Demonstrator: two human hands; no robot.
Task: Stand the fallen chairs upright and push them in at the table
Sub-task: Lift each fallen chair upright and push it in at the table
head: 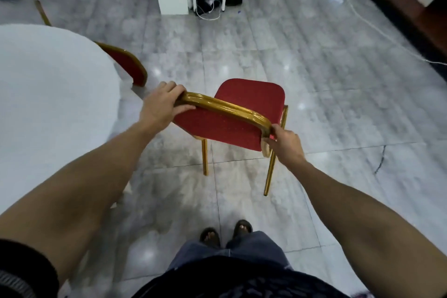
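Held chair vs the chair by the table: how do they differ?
The held chair is in full view on open floor, both hands on its backrest: left hand at one corner, right hand at the other. The chair by the table is untouched and shows only its backrest, the rest hidden behind the white table. The held chair stands apart from the table; the other sits beside it. Both have red padding and gold frames.

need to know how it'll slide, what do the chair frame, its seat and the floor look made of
Chair frame: seemingly metal tube, glossy gold finish with highlights. Seat: red fabric-like upholstery, matte, padded corners. Floor: polished grey marble-look tile, showing grout lines and light reflections.
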